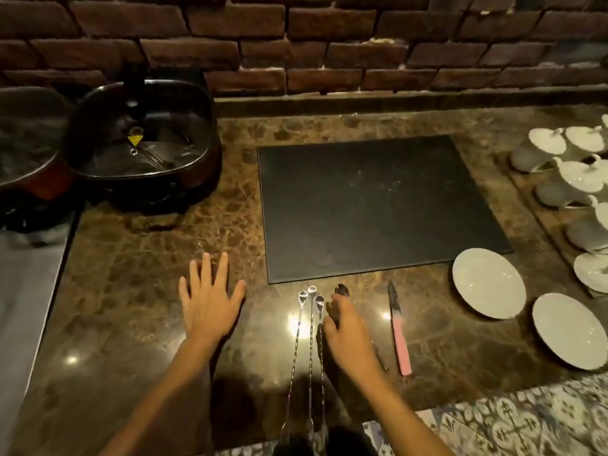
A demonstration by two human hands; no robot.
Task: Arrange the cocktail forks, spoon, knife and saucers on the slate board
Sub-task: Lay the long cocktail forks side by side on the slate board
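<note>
Polished brown marble counter (138, 291) carries a matte, rectangular dark slate board (378, 205), bare. Left hand (207, 301) lies flat, fingers spread; right hand (348, 330) curls over a shiny steel spoon (342, 290), grip unclear.

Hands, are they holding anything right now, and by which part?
The left hand lies flat and empty on the counter. The right hand covers the spoon handle; a grip cannot be told.

My left hand (209, 302) lies flat, palm down, fingers spread wide and pointing away from me, forearm stretched forward. My right hand (347, 330) reaches ahead too, palm down, fingers curled loosely downward at the tips, wrist slightly raised, holding nothing I can make out.
</note>
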